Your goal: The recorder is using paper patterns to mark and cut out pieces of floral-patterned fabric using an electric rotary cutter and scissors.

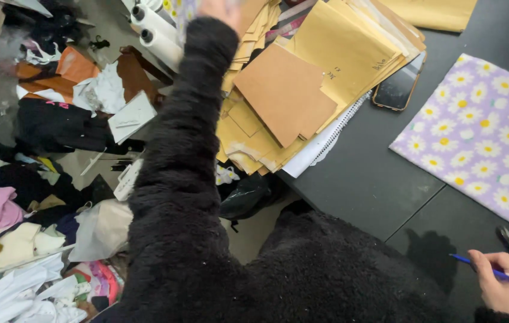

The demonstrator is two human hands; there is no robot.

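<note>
1. Head view, far left: a floor heap of mixed cloth (21, 239), soft and crumpled, in pink, cream, white and black, with clear plastic wrap above it.
2. Two white paper rolls (157, 33) with dark core ends lie side by side near the top.
3. The left hand (221, 11), in a fuzzy black sleeve (188, 137), reaches up to the top edge; it is cut off there, so I cannot tell its grip or what it touches.
4. A fanned stack of flat manila envelopes (338, 54), too many to count, rests on the dark table (374, 179), topped by one plain brown card piece (281, 93).
5. One black phone (398, 90) lies just beside the stack.
6. One lilac fabric with white daisies (482, 125) lies flat at the right.
7. The right hand (506, 290) is curled closed around one blue-and-white pen (494, 274), low right over the table.
</note>
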